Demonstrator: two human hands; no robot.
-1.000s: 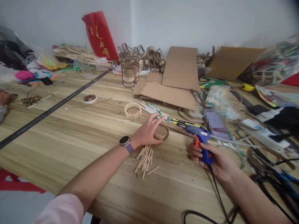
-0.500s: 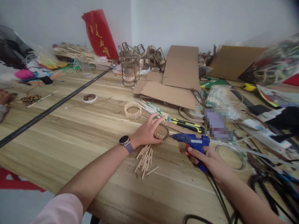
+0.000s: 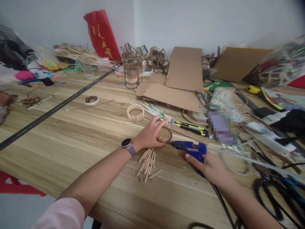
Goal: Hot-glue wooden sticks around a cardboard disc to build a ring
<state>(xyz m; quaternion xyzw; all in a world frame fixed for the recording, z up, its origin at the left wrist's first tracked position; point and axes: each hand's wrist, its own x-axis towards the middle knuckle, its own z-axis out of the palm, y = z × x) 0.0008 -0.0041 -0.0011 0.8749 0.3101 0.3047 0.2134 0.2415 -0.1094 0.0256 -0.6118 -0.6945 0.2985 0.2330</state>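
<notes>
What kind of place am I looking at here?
Probably a craft workshop: there's a blue glue gun, a loose pile of short wooden sticks, and several small stick-sided baskets towards the back of the table.

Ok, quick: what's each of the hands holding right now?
Left hand: closed around the round stick-edged piece.
Right hand: closed on the blue glue gun, pointed toward that piece.

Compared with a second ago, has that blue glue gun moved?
Yes. Judged against the yellow-and-black tool, the blue glue gun has moved left and nearer the wearer, no longer covering the tool's end.
</notes>
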